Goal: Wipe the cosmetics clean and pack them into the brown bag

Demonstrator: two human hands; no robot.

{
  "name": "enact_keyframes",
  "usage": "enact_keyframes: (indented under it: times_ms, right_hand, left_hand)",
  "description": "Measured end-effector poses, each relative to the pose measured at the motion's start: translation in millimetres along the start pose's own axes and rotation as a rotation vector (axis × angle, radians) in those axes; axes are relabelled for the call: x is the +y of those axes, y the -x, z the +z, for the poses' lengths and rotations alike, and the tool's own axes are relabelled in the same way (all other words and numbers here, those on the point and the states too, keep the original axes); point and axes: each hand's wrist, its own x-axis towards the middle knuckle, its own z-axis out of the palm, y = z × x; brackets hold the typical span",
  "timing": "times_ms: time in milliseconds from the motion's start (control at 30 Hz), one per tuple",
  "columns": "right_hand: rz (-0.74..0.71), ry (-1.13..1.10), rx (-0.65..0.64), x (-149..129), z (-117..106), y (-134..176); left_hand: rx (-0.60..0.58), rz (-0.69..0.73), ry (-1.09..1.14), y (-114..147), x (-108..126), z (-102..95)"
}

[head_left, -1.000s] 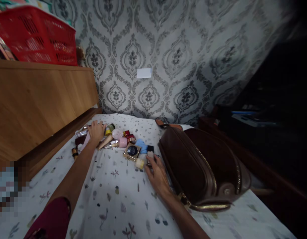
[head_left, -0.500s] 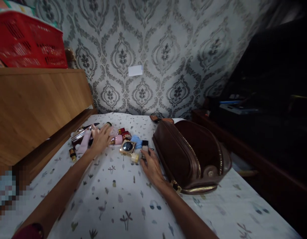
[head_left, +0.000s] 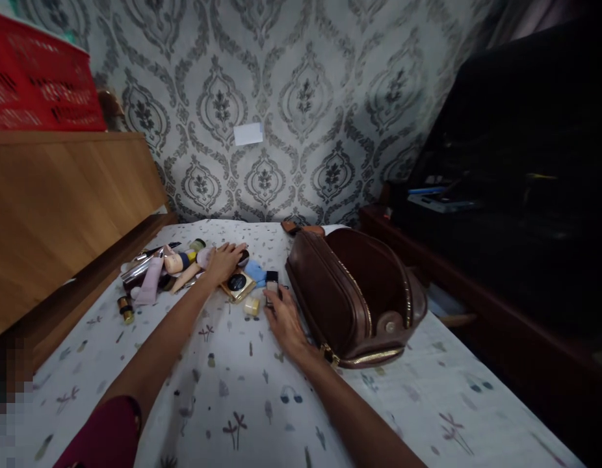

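Observation:
My left hand (head_left: 223,265) lies spread over the cosmetics, fingers stretched out and touching the pile. Its palm hides some items. By it are a gold-edged compact (head_left: 237,284) with a dark round centre, a blue soft piece (head_left: 255,270) and a small yellowish jar (head_left: 251,306). My right hand (head_left: 285,322) rests on the sheet, fingers apart, its fingertips against a black-capped bottle (head_left: 272,279). Close beside this hand stands a brown toiletry bag (head_left: 325,299), its zipped top gaping.
Left of my left hand lie a lilac tube (head_left: 149,281), a peach bottle (head_left: 174,262) and a small gold-and-black bottle (head_left: 126,310). A wooden panel (head_left: 71,208) borders the patterned sheet (head_left: 252,390) on the left, with a red basket (head_left: 47,84) above it. Dark furniture (head_left: 500,195) stands right.
My left hand has moved right across the cosmetics, uncovering the peach bottle and now covering items near the compact. My right hand stays by the black-capped bottle. The view has shifted slightly right.

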Motion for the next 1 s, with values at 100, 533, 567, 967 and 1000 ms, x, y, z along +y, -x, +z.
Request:
enact_keyframes:
  times_ms: [100, 533, 567, 967, 1000]
  right_hand:
    - [0.006, 0.011, 0.026, -1, -2, -1]
    - [0.050, 0.044, 0.029, -5, -7, -6]
    - [0.048, 0.045, 0.020, -6, -8, -6]
    - [-0.099, -0.104, 0.125, -2, -4, -10]
    - [-0.095, -0.123, 0.129, -1, -3, -10]
  left_hand:
    - [0.004, -0.071, -0.003, -14, 6, 3.6]
    - [0.022, 0.020, 0.154, -12, 16, -6.0]
    - [0.035, 0.035, 0.172, -9, 19, -7.4]
    - [0.213, 0.226, 0.351, 52, 62, -29.8]
    - [0.205, 0.263, 0.361, 57, 65, -31.2]
